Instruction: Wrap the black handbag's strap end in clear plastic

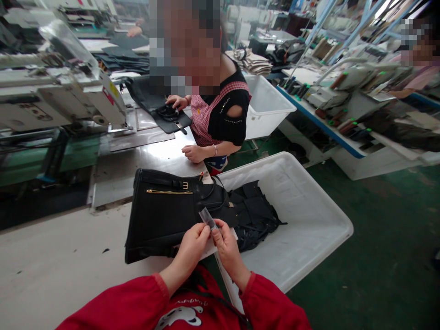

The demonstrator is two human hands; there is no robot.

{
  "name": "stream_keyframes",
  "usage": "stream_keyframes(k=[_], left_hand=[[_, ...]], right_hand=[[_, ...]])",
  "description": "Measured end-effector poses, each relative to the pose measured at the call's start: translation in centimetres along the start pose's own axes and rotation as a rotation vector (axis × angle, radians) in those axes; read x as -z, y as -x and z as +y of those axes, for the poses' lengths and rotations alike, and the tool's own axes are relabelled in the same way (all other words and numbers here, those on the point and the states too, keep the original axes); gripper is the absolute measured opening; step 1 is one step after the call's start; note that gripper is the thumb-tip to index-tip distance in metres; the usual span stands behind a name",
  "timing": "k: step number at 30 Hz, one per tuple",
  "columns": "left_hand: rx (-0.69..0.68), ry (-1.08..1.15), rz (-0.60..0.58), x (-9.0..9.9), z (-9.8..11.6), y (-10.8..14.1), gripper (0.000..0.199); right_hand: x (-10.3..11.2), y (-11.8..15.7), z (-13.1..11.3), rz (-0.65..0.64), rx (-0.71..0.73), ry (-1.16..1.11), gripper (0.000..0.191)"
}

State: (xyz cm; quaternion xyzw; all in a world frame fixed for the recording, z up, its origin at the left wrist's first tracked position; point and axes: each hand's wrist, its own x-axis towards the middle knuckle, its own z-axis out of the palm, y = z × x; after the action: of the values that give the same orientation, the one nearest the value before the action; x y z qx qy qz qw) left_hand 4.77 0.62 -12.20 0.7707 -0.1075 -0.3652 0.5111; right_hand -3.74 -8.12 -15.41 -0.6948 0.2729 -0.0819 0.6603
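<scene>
Strip (206,217) in hands (229,251) near bin rim (348,228)

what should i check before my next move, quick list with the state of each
1. Clear strip held: ok, pinched by the left hand and right hand.
2. Marking on the strip readable: cannot tell, too small.
3. Black bag lying with its gold zipper upward: ok.
4. Pale table free of scraps: not ok, a dark scrap lies there.
5. Co-worker's nearer hand apart from the black bag: ok.
</scene>
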Motion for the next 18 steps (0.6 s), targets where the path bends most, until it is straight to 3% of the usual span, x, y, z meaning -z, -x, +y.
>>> stream_keyframes(k=[8, 15, 18], left_hand=[[-0.145, -0.316, 0.002, 0.6, 0.4, 0.5, 0.025], [-0.191, -0.407, -0.007, 1.0, 0.0, 1.2, 0.025], [-0.178, -0.367, -0.07, 1.3, 0.3, 1.5, 0.028]], right_hand=[[-0.3, 0.3, -0.4, -0.041, -0.017, -0.015, 0.039], [-1.0, 0.4, -0.7, -0.045, -0.079, -0.21, 0.038], [-0.9, 0.4, -0.4, -0.036, -0.13, -0.25, 0.036]])
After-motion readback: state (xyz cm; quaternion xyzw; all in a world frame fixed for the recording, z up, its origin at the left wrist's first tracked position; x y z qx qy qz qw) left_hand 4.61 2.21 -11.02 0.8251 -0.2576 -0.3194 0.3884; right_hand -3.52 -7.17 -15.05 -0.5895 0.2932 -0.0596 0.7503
